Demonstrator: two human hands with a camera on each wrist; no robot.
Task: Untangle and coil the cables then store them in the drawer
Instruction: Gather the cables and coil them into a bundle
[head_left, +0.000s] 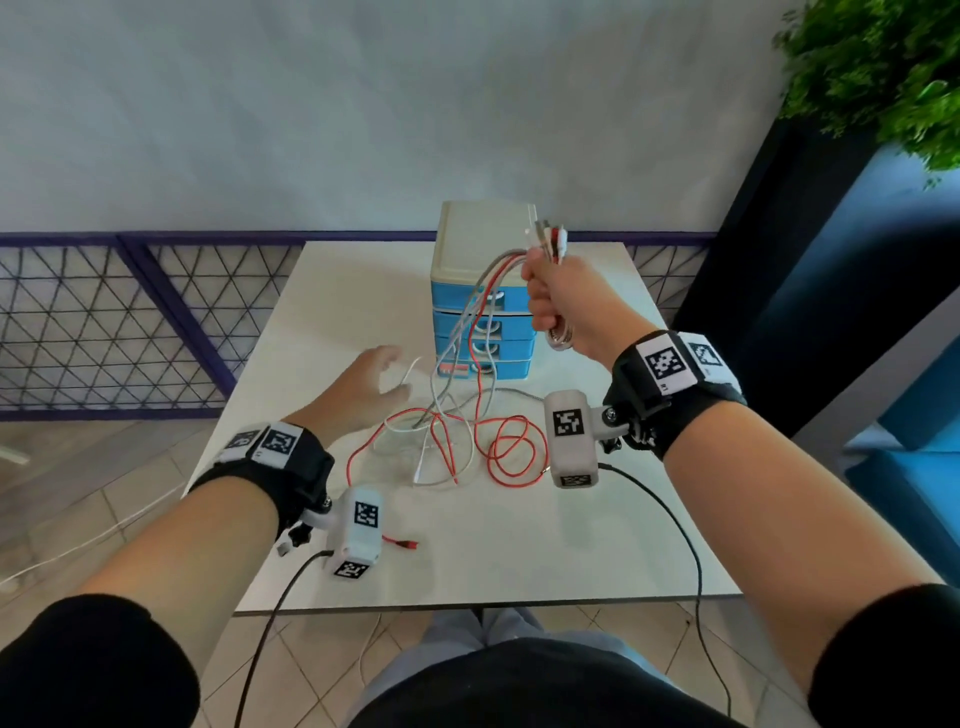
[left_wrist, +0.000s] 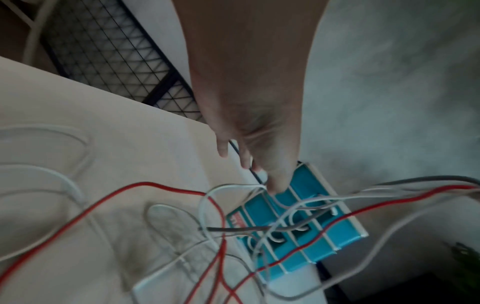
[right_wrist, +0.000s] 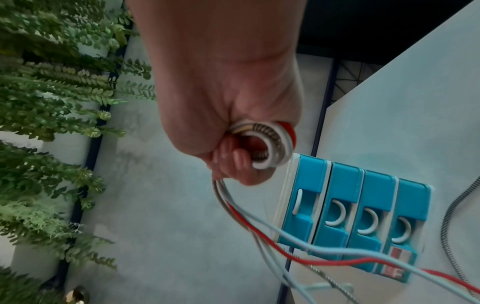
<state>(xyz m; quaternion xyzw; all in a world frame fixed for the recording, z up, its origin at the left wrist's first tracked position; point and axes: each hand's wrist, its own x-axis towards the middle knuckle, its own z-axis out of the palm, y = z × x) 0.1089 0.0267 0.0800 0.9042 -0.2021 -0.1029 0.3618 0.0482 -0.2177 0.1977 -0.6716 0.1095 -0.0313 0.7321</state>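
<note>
My right hand (head_left: 545, 296) is raised in front of the blue drawer unit (head_left: 483, 312) and grips a bundle of cables (head_left: 550, 241) in its fist. In the right wrist view that hand (right_wrist: 233, 162) holds short white, red and braided loops (right_wrist: 270, 144). Strands trail from it to a red, white and grey tangle (head_left: 452, 441) on the white table (head_left: 519, 545). My left hand (head_left: 395, 379) hovers blurred over the table left of the drawers. Its straight fingers (left_wrist: 275, 185) reach a white cable loop (left_wrist: 228, 186). All drawers (right_wrist: 363, 216) look closed.
A red cable end (head_left: 408, 544) lies near the table's front edge by my left wrist. A leafy plant (head_left: 883, 67) on a dark blue stand fills the right side. A mesh fence (head_left: 104, 322) runs behind the table. Black wrist-camera leads hang over the front edge.
</note>
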